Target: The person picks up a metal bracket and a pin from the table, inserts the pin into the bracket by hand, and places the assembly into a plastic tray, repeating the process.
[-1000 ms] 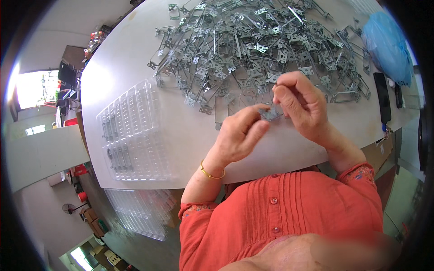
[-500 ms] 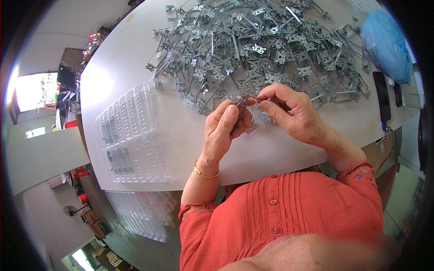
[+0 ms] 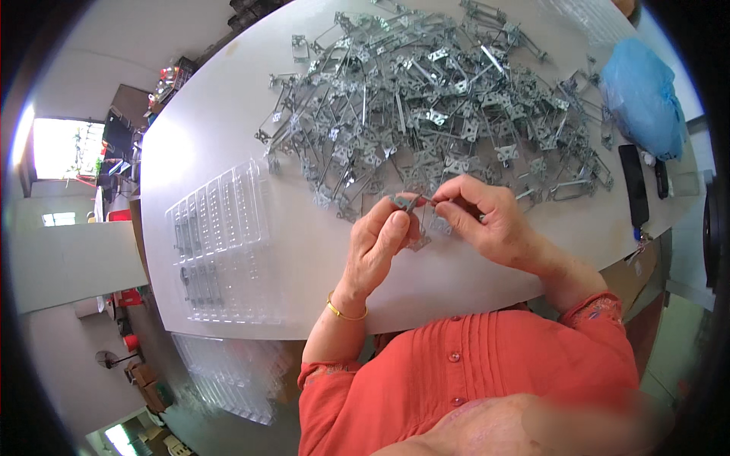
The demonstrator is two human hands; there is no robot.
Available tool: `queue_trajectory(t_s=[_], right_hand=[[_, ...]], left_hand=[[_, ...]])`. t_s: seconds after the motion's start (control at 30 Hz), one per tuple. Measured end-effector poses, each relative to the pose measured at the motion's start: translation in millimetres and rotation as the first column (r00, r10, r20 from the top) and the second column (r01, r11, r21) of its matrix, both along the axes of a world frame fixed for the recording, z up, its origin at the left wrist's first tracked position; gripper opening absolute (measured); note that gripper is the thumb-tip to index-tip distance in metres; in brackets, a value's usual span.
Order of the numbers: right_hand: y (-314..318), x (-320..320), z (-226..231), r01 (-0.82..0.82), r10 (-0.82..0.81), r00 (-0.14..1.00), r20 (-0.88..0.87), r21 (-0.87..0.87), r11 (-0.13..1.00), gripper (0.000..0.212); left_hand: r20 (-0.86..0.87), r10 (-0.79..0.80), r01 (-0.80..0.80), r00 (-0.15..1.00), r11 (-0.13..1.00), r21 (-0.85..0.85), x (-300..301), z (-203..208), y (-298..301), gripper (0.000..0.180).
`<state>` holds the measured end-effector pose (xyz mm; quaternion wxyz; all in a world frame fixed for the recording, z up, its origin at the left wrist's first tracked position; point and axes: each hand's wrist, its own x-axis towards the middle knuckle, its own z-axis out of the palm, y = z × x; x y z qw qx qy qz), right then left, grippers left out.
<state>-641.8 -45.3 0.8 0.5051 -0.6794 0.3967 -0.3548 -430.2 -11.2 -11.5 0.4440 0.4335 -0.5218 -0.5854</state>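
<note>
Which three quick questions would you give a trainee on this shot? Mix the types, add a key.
1. True or false: the left hand holds a metal part.

2. What lies on the table, right of the pile of metal parts?
A) A red mug
B) A blue plastic bag
C) A yellow bowl

3. Fill the gap: the clear plastic trays on the table lie to the ___ of the pile.

Key: 1. True; 2. B; 3. left
</note>
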Motion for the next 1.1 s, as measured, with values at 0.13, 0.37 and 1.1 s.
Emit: queue_trajectory(t_s=[0.13, 0.37, 1.1], right_hand=[[1.3, -1.9, -1.7, 0.020, -0.020, 1.000, 0.019, 0.001, 1.000, 0.009], [-1.9, -2.6, -0.7, 0.032, -0.030, 0.999, 0.040, -0.061, 0.998, 0.009], [-2.4, -3.5, 4.6, -0.012, 0.010, 1.000, 0.023, 0.057, 0.998, 0.012]], left_hand=[[-0.055, -0.015, 0.018, 0.998, 0.998, 0.052, -0.7, 1.4, 1.6, 0.042], [-0.004, -0.006, 0.006, 1.000, 1.000, -0.008, -3.2, 0.0, -2.6, 0.049], [-0.002, 0.015, -0.015, 1.000, 1.000, -0.023, -5.0, -1.1, -0.4, 0.050]])
